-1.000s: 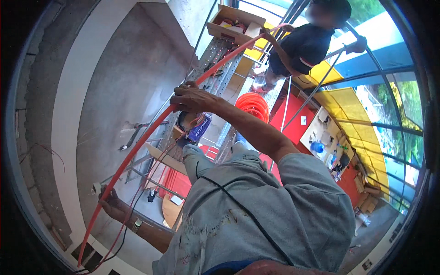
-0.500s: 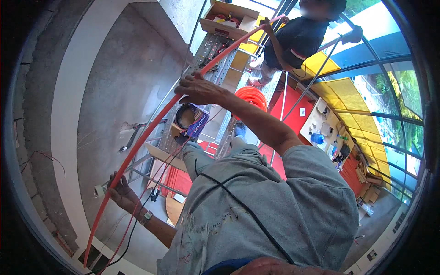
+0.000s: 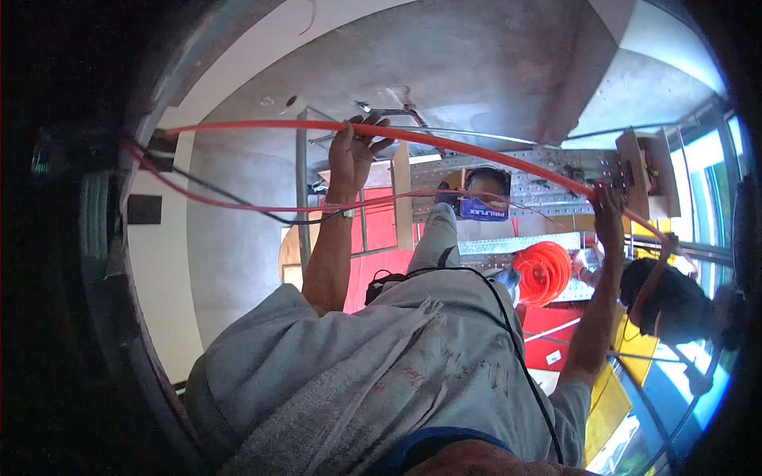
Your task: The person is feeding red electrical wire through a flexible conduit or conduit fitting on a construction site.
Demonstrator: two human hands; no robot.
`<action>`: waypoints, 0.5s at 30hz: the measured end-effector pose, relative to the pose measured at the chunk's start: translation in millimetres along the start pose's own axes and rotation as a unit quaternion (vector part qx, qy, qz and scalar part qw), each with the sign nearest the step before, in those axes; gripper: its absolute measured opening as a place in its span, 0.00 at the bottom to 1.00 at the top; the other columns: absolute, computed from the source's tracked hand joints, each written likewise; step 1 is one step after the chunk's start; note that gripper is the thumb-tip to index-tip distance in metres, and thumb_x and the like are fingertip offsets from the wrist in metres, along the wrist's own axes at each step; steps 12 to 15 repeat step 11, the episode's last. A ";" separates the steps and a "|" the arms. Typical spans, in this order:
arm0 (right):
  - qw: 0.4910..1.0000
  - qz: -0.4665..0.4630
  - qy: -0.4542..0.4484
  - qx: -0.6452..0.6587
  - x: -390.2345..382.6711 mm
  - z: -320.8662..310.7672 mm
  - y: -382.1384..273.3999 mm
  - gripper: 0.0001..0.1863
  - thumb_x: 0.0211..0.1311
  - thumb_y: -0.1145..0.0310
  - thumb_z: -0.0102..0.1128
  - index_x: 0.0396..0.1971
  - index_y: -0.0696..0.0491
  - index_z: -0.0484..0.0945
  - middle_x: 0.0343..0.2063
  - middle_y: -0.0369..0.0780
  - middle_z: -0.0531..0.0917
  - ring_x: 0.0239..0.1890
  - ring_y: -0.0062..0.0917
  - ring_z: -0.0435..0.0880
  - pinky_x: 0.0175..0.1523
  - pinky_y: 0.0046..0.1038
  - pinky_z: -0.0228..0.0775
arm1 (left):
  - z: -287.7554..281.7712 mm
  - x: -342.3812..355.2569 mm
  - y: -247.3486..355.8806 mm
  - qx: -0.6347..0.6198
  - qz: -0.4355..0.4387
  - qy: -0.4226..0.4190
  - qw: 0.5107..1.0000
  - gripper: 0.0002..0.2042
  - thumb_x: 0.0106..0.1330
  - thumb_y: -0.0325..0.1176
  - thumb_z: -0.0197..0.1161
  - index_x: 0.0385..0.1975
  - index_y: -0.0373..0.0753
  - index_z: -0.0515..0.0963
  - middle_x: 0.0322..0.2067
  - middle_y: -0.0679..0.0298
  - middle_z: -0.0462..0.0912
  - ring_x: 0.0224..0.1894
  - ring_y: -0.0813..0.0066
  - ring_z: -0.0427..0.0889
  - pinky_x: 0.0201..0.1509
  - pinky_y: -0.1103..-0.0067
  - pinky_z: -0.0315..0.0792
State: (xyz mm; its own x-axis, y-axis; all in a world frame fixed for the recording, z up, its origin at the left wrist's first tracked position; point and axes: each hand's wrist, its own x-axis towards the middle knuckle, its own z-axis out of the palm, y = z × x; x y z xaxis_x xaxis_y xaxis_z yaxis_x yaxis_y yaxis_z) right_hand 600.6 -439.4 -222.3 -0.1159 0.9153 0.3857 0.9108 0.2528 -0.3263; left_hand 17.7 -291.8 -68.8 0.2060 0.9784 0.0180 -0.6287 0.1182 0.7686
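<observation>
A long orange-red flexible tube (image 3: 476, 151) runs across the view from a ceiling opening at the left to the far right. My left hand (image 3: 359, 151) is raised to it, thumb and fingers around the tube. Farther right, my right hand (image 3: 609, 213) grips the same tube. Beyond that, a co-worker's hand (image 3: 668, 243) is at the tube's far-right stretch. Thin red wires (image 3: 262, 208) and a black cable (image 3: 206, 186) hang from near the same opening and pass below the tube, across my left forearm.
Metal scaffold planks (image 3: 540, 163) lie below, bearing a box with a coil of black wire (image 3: 486, 190) and a cardboard box (image 3: 652, 174). An orange tubing coil (image 3: 542, 272) sits by my foot. The co-worker (image 3: 675, 297) stands at right. A grey wall (image 3: 492, 71) rises alongside.
My view has swung round, so the tube now lies nearly level across it instead of steeply slanted. Both my hands stay on the tube.
</observation>
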 end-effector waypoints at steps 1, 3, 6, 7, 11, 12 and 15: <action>0.999 0.035 -0.001 0.033 1.3 -6.3 -2.7 0.13 0.68 0.71 0.58 0.51 0.53 0.77 0.47 0.48 0.80 0.55 0.47 0.76 0.60 0.49 0.64 | -4.8 -2.1 0.7 0.003 0.013 0.008 1.000 0.16 0.76 0.45 0.56 0.50 0.38 0.79 0.58 0.49 0.80 0.64 0.49 0.76 0.67 0.45 0.70; 0.995 0.081 -0.048 0.022 -0.8 -22.8 -2.6 0.09 0.70 0.69 0.56 0.46 0.54 0.77 0.44 0.47 0.80 0.53 0.45 0.76 0.59 0.46 0.65 | 5.3 5.9 -6.9 -0.022 0.003 -0.032 0.999 0.15 0.76 0.44 0.57 0.48 0.39 0.79 0.57 0.49 0.80 0.63 0.49 0.76 0.66 0.45 0.72; 0.990 0.122 -0.061 -0.043 -16.5 -17.1 20.9 0.11 0.70 0.68 0.57 0.49 0.53 0.78 0.48 0.47 0.81 0.53 0.46 0.77 0.58 0.47 0.65 | 24.2 6.1 -18.6 0.002 -0.010 -0.033 0.999 0.12 0.76 0.42 0.58 0.46 0.40 0.78 0.55 0.49 0.82 0.63 0.49 0.77 0.64 0.46 0.75; 0.992 0.087 -0.041 -0.077 -18.6 -10.9 20.9 0.14 0.69 0.66 0.58 0.51 0.52 0.78 0.49 0.46 0.81 0.54 0.46 0.78 0.60 0.47 0.64 | 28.3 3.3 -21.3 -0.004 -0.009 -0.041 0.999 0.12 0.76 0.41 0.58 0.46 0.40 0.78 0.55 0.49 0.81 0.63 0.48 0.77 0.64 0.47 0.76; 0.990 0.112 -0.075 0.029 18.9 -6.7 -47.8 0.24 0.69 0.65 0.63 0.65 0.45 0.74 0.64 0.45 0.76 0.71 0.36 0.69 0.74 0.53 0.49 | 60.8 -10.6 -24.3 0.004 -0.027 -0.046 0.999 0.15 0.76 0.42 0.58 0.53 0.39 0.77 0.59 0.48 0.78 0.65 0.46 0.74 0.63 0.45 0.76; 0.990 0.112 -0.075 0.029 18.9 -6.7 -47.8 0.24 0.69 0.65 0.63 0.65 0.45 0.74 0.64 0.45 0.76 0.71 0.36 0.69 0.74 0.53 0.49 | 60.8 -10.6 -24.3 0.004 -0.027 -0.046 0.999 0.15 0.76 0.42 0.58 0.53 0.39 0.77 0.59 0.48 0.78 0.65 0.46 0.74 0.63 0.45 0.76; 0.990 0.112 -0.075 0.029 18.9 -6.7 -47.8 0.24 0.69 0.65 0.63 0.65 0.45 0.74 0.64 0.45 0.76 0.71 0.36 0.69 0.74 0.53 0.49 | 60.8 -10.6 -24.3 0.004 -0.027 -0.046 0.999 0.15 0.76 0.42 0.58 0.53 0.39 0.77 0.59 0.48 0.78 0.65 0.46 0.74 0.63 0.45 0.76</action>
